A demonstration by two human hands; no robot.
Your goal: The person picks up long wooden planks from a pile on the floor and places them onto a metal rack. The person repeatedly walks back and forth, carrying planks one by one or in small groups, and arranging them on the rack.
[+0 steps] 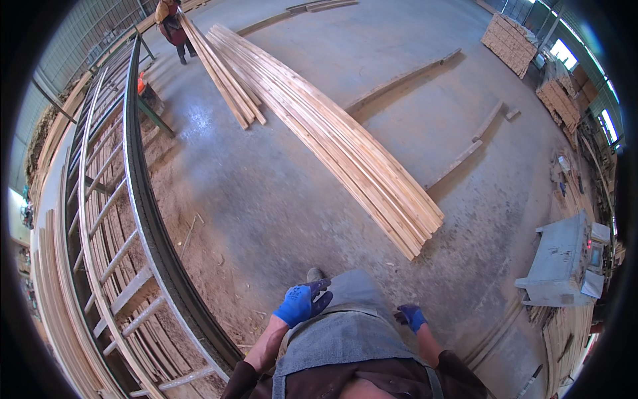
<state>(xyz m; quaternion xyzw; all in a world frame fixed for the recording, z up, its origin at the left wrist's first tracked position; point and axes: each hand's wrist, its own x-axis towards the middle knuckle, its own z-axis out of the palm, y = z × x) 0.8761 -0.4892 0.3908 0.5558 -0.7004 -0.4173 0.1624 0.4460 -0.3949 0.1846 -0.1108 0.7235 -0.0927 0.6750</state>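
**Across the centre of the frame lay a plank pile**

At lower centre: left hand, blue-gloved, half open, fingers loosely bent and thumb apart; it had hold of nothing visible and was nearest a grey apron. Whether it touched the cloth could not be told.

To its right, lower centre: right hand, gloved likewise, fingers partly bent and pointing left; nothing showed in it, though its palm was hidden. It was beside the apron's edge.

From upper left of centre to right of centre: the plank pile, long pale lengths laid side by side, well apart from both hands, on a grey floor.

Upper left: one smaller plank bundle, slanting beside the pile; a co-worker stood at its far end.

Left side: one long metal frame with crossbars, curved by the lens.

Upper right of centre: one timber beam, running to the pile's right edge.

Upper right: one stacked wood block.

Right edge: one pale grey cabinet.
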